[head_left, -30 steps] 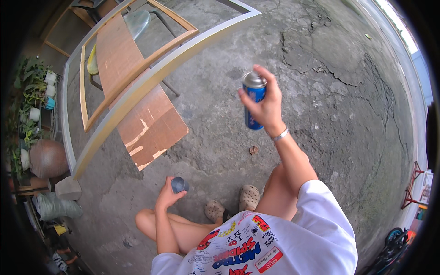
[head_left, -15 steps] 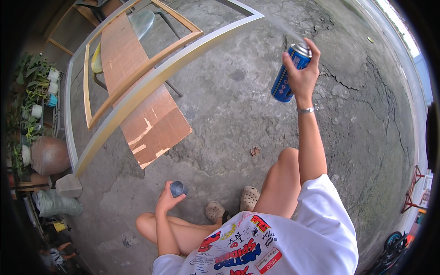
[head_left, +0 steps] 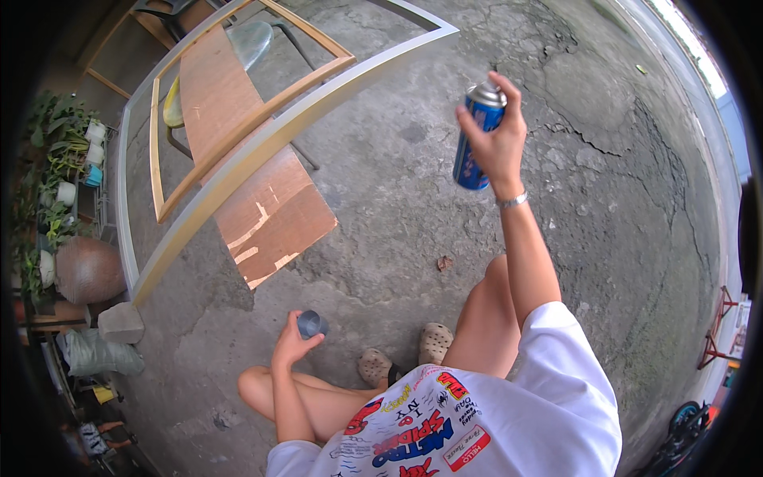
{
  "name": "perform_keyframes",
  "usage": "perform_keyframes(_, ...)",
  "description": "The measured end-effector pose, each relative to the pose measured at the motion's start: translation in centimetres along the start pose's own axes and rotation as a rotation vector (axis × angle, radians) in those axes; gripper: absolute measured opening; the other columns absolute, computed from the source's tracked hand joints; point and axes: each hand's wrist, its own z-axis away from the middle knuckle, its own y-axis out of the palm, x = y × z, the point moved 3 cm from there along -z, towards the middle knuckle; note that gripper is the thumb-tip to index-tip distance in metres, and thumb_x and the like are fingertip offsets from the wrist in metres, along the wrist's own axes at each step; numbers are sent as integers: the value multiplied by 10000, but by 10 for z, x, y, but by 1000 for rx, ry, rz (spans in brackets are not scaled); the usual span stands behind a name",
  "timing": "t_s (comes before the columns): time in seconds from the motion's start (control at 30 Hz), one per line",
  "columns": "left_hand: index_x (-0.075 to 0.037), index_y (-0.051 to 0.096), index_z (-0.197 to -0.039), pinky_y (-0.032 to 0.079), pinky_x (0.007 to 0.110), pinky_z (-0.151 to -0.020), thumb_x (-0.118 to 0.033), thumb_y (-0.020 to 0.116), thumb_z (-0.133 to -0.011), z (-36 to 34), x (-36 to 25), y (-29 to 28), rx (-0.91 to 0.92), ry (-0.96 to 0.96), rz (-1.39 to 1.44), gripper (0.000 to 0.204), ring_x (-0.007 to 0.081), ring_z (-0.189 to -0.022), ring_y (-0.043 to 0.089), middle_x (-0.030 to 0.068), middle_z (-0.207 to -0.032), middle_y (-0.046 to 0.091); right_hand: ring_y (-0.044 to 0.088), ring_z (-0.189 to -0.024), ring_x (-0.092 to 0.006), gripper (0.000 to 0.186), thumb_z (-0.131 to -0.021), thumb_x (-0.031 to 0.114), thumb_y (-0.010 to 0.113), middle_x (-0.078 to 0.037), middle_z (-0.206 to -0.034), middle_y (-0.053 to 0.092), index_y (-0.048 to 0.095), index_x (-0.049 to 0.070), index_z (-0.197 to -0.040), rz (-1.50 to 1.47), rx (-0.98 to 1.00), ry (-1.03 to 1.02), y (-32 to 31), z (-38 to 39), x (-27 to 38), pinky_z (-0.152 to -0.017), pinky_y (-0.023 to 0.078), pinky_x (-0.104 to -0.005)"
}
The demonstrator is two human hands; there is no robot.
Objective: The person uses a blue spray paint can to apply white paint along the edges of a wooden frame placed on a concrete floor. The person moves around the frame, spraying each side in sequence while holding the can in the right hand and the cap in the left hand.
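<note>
My right hand (head_left: pixel 501 147) is wrapped round a blue spray can (head_left: pixel 474 147) with a silver top, its index finger on the nozzle. The can is held upright, tilted slightly, out over the concrete at the right. Low and near my knee, my left hand (head_left: pixel 296 342) grips a grey cup-shaped can cap (head_left: pixel 312 323), hollow side showing. Left of the can stands a large silver-painted frame (head_left: pixel 262 143), its near right corner closest to the can. A thinner bare wooden frame (head_left: pixel 262 110) rests within it on a plywood board (head_left: pixel 278 219).
A glass-topped chair or stool (head_left: pixel 249 44) is partly hidden under the board. Potted plants (head_left: pixel 60 159), a round clay pot (head_left: pixel 90 269), a concrete block (head_left: pixel 121 323) and a pale sack (head_left: pixel 102 354) line the left. Cracked concrete (head_left: pixel 620 183) spreads right, a dry leaf (head_left: pixel 444 262) ahead of my shoes.
My right hand has brought the spray can left and a little nearer. The faint spray mist by its nozzle no longer shows. My left hand still holds the cap, barely moved.
</note>
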Motion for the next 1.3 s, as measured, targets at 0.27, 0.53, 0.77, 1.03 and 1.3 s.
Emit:
perform_keyframes(0.27,-37,427,-1394,525,465,-980,-353,915,-758,1,13,7,35,-26,60,862,415,-1149,675,245,-1240,678,731,-942,-310,672,-844,305,871,-191,-1142,703,544,143,-1408,312,-375,65,-55,-86,-73,-831,591,-442)
perform_keyframes(0.53,-29,421,-1404,518,468,-1002,-346,917,-759,2,7,0,18,-39,69,873,421,-1173,664,261,-1270,666,723,-1001,-233,693,-833,161,881,-143,-1168,700,543,115,-1436,-54,18,4,-1,34,28,-846,598,-389)
perform_keyframes(0.77,-24,421,-1408,510,460,-1018,-348,917,-758,-15,-11,5,60,8,45,879,415,-1178,661,260,-1267,660,701,-1048,-324,724,-794,148,874,-180,-1208,641,559,120,-1445,-210,393,-137,9,113,105,-875,590,-426)
perform_keyframes(1.03,-33,435,-1372,520,460,-991,-338,914,-758,-13,-13,1,42,7,-12,837,397,-1138,678,236,-1218,681,693,-1032,-341,673,-841,226,866,-178,-1160,663,557,127,-1430,124,-62,4,-3,-8,-55,-901,568,-442)
perform_keyframes(1.3,-32,435,-1371,527,457,-978,-335,917,-759,-10,-5,6,80,-5,58,836,393,-1133,683,239,-1215,682,708,-976,-359,682,-828,315,871,-210,-1119,675,549,174,-1413,320,-354,98,-45,-72,-99,-867,576,-464)
